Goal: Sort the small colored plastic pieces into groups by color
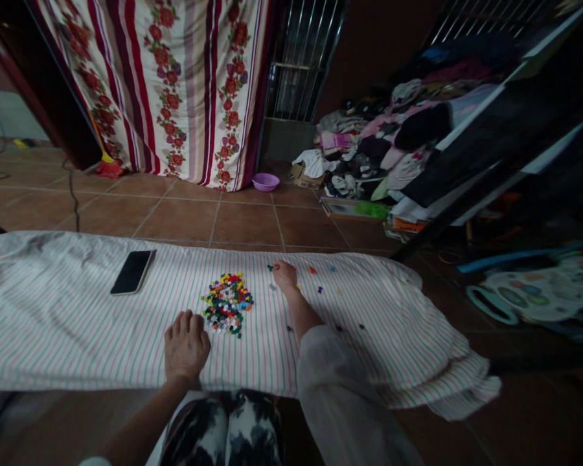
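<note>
On a striped cloth (pixel 126 349) lies a heap of small multicoloured pieces (pixel 227 301). My left hand (pixel 187 343) rests on the cloth at the heap's lower left, fingers slightly curled; whether anything is under them is hidden. To the right of the heap my right hand (pixel 284 275) is closed in a pinch beside a small green piece (pixel 270 267); what its fingertips hold is too small to make out. Small groups lie apart around it: orange (pixel 312 270), blue (pixel 331 268), dark blue (pixel 320 290), grey (pixel 273 287) and dark ones (pixel 362 327).
A phone (pixel 132 272) lies on the cloth at the left. Beyond the cloth's far edge are a tiled floor, a floral curtain (pixel 189 90), a purple basin (pixel 265 182), a broom (pixel 109 166) and a pile of clothes (pixel 388 139). A patterned board (pixel 539 291) is at the right.
</note>
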The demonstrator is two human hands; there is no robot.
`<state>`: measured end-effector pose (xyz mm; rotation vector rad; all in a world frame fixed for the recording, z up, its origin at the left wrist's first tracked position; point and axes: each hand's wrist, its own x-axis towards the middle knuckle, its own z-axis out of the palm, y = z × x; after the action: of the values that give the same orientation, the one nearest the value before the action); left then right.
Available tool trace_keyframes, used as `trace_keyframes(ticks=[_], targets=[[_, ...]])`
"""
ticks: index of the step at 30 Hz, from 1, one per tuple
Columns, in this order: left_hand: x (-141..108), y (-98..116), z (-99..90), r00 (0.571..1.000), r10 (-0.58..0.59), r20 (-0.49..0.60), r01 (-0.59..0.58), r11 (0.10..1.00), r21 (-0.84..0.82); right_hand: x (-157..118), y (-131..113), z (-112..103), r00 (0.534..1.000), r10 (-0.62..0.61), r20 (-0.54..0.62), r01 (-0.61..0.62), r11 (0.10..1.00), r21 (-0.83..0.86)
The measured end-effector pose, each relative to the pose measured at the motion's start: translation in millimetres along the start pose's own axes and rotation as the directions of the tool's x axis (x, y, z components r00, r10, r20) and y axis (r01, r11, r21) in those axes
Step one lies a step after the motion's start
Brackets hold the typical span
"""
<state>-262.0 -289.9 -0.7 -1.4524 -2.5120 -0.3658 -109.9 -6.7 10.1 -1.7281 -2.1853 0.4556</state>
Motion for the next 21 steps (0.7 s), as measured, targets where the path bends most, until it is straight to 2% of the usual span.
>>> trace_keyframes(ticks=[7,14,21], targets=[[1,0,-2.2,1.000,-0.013,0.017,0.014,1.000,-0.022,-14,-2,-8,0.999,-0.023,-0.031,0.023,1.000,0.009],[-1,-1,-2.2,1.000,-0.010,0.002,0.010,0.999,-0.038,-59,-14,-4,0.972,-0.235,-0.003,0.233,0.963,0.133],[-1,0,-5.2,1.000,-0.014,0.012,0.015,0.999,-0.044,-99,-22,4,0.927,-0.360,0.104,0.349,0.930,0.112]])
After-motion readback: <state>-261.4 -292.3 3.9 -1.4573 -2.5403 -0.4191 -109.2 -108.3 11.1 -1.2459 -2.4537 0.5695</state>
